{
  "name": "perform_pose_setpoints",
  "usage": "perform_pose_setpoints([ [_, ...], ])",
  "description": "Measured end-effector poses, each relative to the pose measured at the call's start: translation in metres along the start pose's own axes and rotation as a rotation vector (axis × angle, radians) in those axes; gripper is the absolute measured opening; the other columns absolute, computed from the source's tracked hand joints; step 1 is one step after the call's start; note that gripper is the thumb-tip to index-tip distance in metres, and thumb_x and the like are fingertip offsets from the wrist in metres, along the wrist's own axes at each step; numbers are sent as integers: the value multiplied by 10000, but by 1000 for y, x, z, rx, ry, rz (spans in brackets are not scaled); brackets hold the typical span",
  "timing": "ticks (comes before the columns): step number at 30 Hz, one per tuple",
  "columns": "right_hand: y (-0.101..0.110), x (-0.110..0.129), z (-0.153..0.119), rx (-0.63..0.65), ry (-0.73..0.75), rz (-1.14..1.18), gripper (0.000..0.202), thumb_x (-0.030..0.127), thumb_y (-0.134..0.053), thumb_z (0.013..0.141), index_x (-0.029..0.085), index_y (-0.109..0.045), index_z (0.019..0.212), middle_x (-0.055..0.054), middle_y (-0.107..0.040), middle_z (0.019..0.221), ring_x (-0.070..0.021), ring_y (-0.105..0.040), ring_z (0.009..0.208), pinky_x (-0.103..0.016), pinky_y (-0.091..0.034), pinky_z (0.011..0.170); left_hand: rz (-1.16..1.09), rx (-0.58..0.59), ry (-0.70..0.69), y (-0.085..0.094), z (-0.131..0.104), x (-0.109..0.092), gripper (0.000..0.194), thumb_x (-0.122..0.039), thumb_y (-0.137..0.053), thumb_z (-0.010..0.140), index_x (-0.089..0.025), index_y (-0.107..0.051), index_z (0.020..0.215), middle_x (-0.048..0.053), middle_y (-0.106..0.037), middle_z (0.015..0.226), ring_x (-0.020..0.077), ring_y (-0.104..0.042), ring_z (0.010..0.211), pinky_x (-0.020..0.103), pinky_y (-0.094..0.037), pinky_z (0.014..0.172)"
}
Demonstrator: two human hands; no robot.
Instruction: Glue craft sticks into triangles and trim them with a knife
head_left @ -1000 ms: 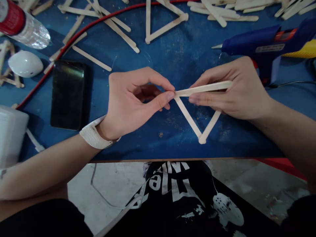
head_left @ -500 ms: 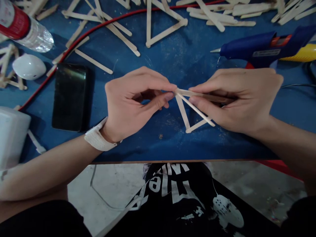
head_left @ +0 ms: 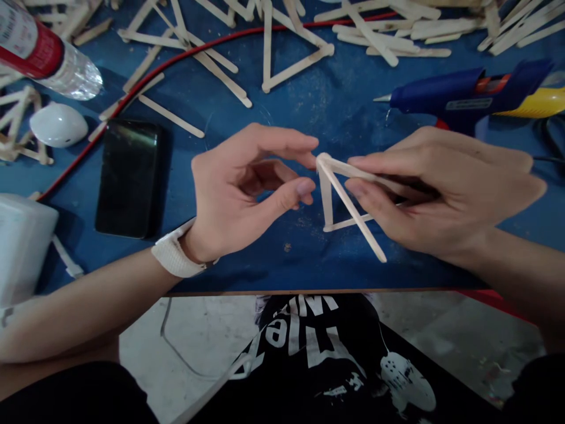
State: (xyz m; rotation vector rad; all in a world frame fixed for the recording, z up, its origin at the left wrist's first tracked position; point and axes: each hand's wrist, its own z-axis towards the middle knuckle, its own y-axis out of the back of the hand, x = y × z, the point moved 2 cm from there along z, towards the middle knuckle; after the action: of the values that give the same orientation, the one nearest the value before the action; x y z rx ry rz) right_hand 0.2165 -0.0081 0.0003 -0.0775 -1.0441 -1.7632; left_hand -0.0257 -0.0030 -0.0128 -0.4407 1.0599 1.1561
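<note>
My right hand (head_left: 450, 194) pinches a small frame of wooden craft sticks (head_left: 325, 194) between thumb and fingers. The frame is a triangle with one more stick (head_left: 357, 212) slanting from its upper left corner toward me, its far end free in the air. Part of the triangle lies hidden behind my right hand. My left hand (head_left: 260, 188) is just left of that corner, thumb and fingers apart with nothing between them. Whether a fingertip still brushes the corner is hard to tell.
Beyond my right hand lies a blue glue gun (head_left: 445, 94). A black phone (head_left: 128, 179), white earbud case (head_left: 59, 125), white charger (head_left: 26, 247) and bottle (head_left: 48, 53) stand left. A red cable (head_left: 176, 56) crosses the blue table among loose sticks (head_left: 172, 116) and a stick triangle (head_left: 298, 66).
My left fingers have opened and let go of the frame's corner. My right hand has shifted slightly right and tilted the frame, so the slanting stick's free end hangs lower in view.
</note>
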Motion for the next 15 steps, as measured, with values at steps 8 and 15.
perform_pose_setpoints([
  [8, -5, 7, -8, 18, 0, 117, 500, 207, -923, 941, 429, -877, 1387, 54, -904, 935, -206, -798, 672, -379, -587, 552, -61, -142, 30, 5, -14, 9, 142, -339, -911, 1098, -325, -900, 1239, -59, -889, 1022, 98, -833, 897, 200, -701, 736],
  [15, -6, 6, 0, 37, -225, 485, 372, 224, -918, 943, 413, -938, 1263, 26, -915, 977, -207, -810, 703, -370, -698, 606, -274, -18, 334, -6, -18, 1, 63, -364, -916, 1083, -321, -955, 1109, 25, -933, 1063, 162, -866, 833, 250, -694, 674],
])
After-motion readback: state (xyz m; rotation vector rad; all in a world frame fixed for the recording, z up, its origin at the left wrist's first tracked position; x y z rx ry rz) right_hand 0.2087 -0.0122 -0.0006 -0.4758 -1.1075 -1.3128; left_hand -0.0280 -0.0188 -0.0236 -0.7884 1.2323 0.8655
